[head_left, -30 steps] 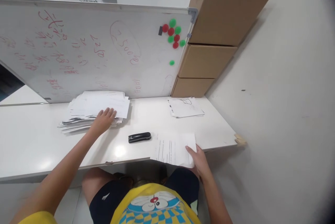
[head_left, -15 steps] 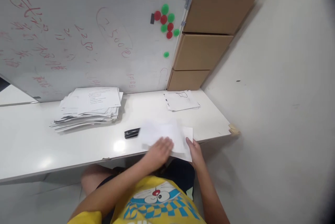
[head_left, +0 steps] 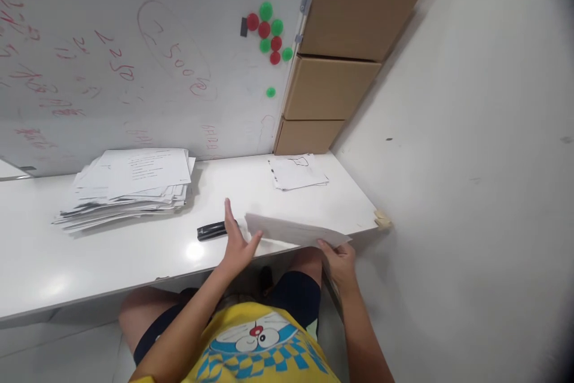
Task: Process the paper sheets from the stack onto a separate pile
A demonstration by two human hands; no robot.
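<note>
White paper sheets [head_left: 293, 232] stand tilted on their long edge at the desk's front, their number hard to tell. My right hand [head_left: 339, 260] pinches them at the right end, thumb on the near face. At the opposite end, my left hand [head_left: 238, 245] is spread, thumb apart from the upright fingers, beside the sheets' left edge. Whether it touches them is not clear. Just left of that hand lies a black stapler-like object [head_left: 210, 231], partly hidden behind the fingers.
A tall pile of papers [head_left: 130, 183] sits on the white desk [head_left: 233, 183] at left. A thinner paper stack [head_left: 298, 172] lies farther back. Behind stand a whiteboard [head_left: 179, 30] with round magnets and stacked cardboard boxes [head_left: 334, 90]. A wall [head_left: 457, 162] bounds the right.
The sheets went from lying nearly flat to standing tilted on edge. My left hand left their top and moved left, opening wide. My right hand still holds them; the view shifted slightly right.
</note>
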